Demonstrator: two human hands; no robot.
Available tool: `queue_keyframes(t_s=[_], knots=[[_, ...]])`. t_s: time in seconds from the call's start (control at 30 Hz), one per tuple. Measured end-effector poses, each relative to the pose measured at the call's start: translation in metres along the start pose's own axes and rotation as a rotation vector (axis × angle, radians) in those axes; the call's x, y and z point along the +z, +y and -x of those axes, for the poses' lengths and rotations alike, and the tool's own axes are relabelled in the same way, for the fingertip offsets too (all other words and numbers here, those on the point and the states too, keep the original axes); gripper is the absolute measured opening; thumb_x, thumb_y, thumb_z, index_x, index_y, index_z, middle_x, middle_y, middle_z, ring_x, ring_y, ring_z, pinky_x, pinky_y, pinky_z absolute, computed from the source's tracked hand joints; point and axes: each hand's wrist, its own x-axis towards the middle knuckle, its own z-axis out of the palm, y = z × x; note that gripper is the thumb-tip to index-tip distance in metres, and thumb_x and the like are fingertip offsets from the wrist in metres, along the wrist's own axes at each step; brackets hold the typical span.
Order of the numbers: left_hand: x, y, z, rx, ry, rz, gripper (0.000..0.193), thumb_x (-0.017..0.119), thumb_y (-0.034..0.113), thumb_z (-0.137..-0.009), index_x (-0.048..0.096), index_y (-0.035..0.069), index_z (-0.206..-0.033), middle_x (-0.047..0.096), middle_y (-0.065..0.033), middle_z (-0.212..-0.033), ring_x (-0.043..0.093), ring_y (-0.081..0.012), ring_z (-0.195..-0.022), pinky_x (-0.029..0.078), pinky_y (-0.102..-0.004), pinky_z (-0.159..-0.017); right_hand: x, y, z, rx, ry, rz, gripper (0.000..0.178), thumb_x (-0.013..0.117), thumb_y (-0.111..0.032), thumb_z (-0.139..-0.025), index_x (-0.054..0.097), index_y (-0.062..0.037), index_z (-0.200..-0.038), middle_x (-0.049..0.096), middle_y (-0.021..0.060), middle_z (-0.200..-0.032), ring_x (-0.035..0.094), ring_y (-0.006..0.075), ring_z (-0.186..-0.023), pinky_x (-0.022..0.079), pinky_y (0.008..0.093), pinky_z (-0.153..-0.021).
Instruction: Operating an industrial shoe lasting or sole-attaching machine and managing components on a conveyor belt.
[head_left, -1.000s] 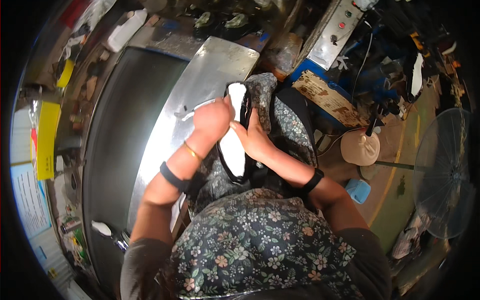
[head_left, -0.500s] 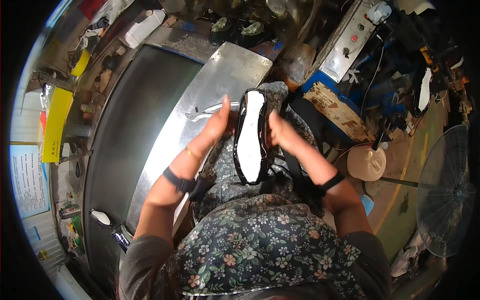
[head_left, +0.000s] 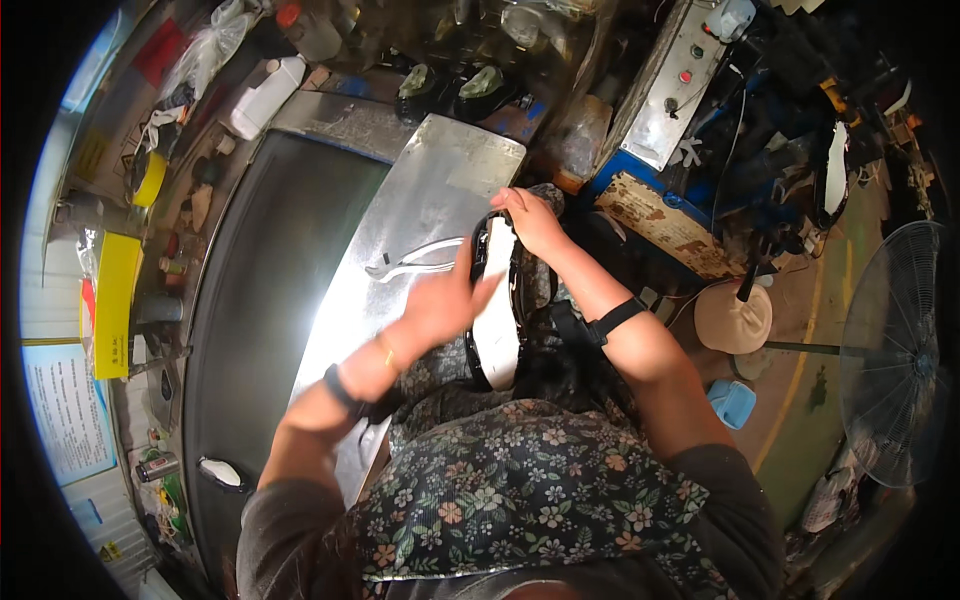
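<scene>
A black shoe [head_left: 497, 345] lies bottom up on my lap, its white insole facing me and the glossy black upper folded over the rim. My right hand [head_left: 532, 222] is at the shoe's far end, its fingers bent together over the edge. Slightly smeared by motion, my left hand [head_left: 435, 308] is at the left side with fingers spread and one digit reaching across the insole. Beyond my left hand, pincers [head_left: 415, 260] with silver handles rest on the metal bench top [head_left: 440, 175]. A floral apron [head_left: 520, 490] covers my lap.
Left of the bench runs a dark conveyor belt [head_left: 270, 290] carrying another shoe [head_left: 222, 473]. Two dark shoes [head_left: 480, 92] stand at the back. A machine panel with buttons [head_left: 672, 85] rises at the back right. At right are a beige container [head_left: 733, 318] and a fan [head_left: 900, 355].
My right hand has gone from the shoe's right side up to its far end. My left hand has moved down and inward over the insole. The view has shifted slightly.
</scene>
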Motion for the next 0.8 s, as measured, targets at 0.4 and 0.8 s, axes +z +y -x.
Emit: queue_keyframes(t_s=[0.4, 0.8], knots=[[0.009, -0.052, 0.070, -0.152, 0.011, 1.670, 0.071, 0.064, 0.013, -0.090, 0.024, 0.004, -0.148, 0.058, -0.0113, -0.122, 0.062, -0.0229, -0.102, 0.051, -0.0357, -0.093, -0.121, -0.029, -0.007, -0.172, 0.035, 0.270, 0.030, 0.062, -0.031, -0.089, 0.067, -0.0042, -0.103, 0.069, 0.0178, -0.098, 0.067, 0.0314, -0.092, 0.051, 0.0368, -0.080], [0.075, -0.096, 0.097, -0.004, 0.229, -0.072, 0.059, 0.061, 0.005, -0.080, 0.048, 0.004, -0.137, 0.010, -0.0419, -0.148, 0.011, -0.0599, -0.137, 0.015, -0.0582, -0.114, -0.452, -0.063, 0.068, 0.287, 1.056, 0.921, 0.081, 0.072, -0.029, -0.066, 0.043, -0.0115, -0.140, 0.045, 0.0217, -0.135, 0.050, 0.0420, -0.117, 0.045, 0.0456, -0.096]])
